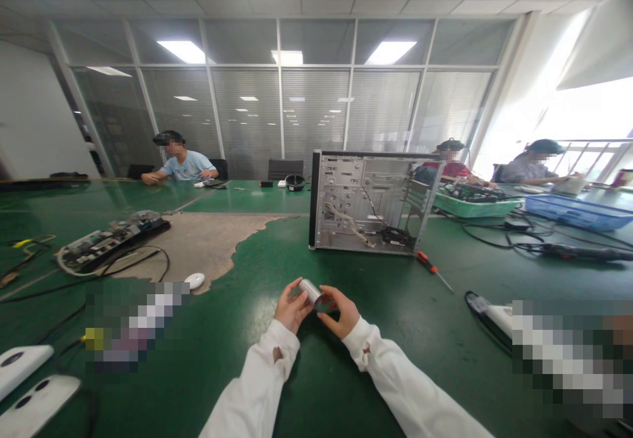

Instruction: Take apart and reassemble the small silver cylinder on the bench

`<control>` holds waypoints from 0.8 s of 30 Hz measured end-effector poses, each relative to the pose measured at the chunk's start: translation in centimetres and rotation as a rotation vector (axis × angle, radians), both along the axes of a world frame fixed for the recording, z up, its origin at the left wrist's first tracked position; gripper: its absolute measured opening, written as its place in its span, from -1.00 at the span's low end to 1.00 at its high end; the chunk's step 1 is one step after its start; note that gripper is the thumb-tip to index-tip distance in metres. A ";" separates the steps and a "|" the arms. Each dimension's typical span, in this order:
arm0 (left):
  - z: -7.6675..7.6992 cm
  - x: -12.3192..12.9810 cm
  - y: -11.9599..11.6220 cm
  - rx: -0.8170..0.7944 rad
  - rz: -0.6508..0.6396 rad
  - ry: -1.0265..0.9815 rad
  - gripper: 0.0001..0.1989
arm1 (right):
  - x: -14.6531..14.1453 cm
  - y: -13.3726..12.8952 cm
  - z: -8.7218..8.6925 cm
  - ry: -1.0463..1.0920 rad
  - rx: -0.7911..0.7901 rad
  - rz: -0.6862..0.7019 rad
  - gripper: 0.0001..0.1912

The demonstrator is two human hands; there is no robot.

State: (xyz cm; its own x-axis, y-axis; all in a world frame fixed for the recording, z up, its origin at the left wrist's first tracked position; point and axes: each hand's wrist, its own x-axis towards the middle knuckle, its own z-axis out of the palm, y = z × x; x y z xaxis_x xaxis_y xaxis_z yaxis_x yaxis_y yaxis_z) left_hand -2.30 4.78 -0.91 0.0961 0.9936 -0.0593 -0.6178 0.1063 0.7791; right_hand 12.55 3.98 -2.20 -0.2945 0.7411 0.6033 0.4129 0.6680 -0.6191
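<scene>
A small silver cylinder (310, 291), perhaps a metal can or spool, is tilted between my two hands above the green table. My left hand (291, 307) is closed around its left side, with the fingertips against the shiny surface. My right hand (341, 311) curves around its lower right end, thumb below and fingers above. Something reddish shows by the right fingers, too small to name. Beyond my hands stands an open computer case (366, 204), with loose cables and a black fan inside. An orange-and-black screwdriver (429, 264) lies by its lower right corner.
At left, a long circuit assembly (116, 240) lies with black cables near a white round object (194, 282). A green basket (477, 206) of parts and a blue basket (578, 212) stand at right, near tangled cables. Several people sit along the far side.
</scene>
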 end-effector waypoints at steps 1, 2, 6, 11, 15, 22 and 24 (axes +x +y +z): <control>0.1 -0.1 0.0 -0.012 -0.003 -0.013 -0.52 | -0.1 -0.1 0.2 -0.014 0.028 -0.006 -0.43; 0.1 -0.1 0.0 -0.028 -0.006 -0.027 -0.56 | -0.1 -0.3 0.3 -0.025 0.054 -0.009 -0.43; 0.0 -0.3 0.2 -0.087 -0.020 -0.090 -0.71 | -0.4 -0.8 1.0 -0.039 0.123 -0.007 -0.46; -0.3 -0.3 0.2 -0.126 -0.071 -0.104 -0.80 | -0.5 -0.8 0.7 -0.008 0.154 -0.070 -0.49; -0.4 -0.2 0.0 -0.128 -0.155 -0.044 -0.78 | -0.6 -0.6 0.2 0.001 0.193 -0.140 -0.57; -0.1 -0.5 -0.2 -0.099 -0.253 -0.045 -0.78 | -0.6 -1.2 0.9 -0.017 0.219 -0.121 -0.59; 0.0 -0.5 -0.3 -0.080 -0.285 -0.058 -0.77 | -0.5 -1.3 1.2 -0.020 0.218 -0.120 -0.57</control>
State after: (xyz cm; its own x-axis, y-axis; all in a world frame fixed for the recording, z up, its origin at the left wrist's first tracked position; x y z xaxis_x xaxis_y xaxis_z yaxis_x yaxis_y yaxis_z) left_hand -2.83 4.48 -0.93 0.3762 0.9184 -0.1229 -0.5974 0.3418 0.7254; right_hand 12.03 2.64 -1.01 -0.2263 0.6242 0.7478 0.5079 0.7307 -0.4562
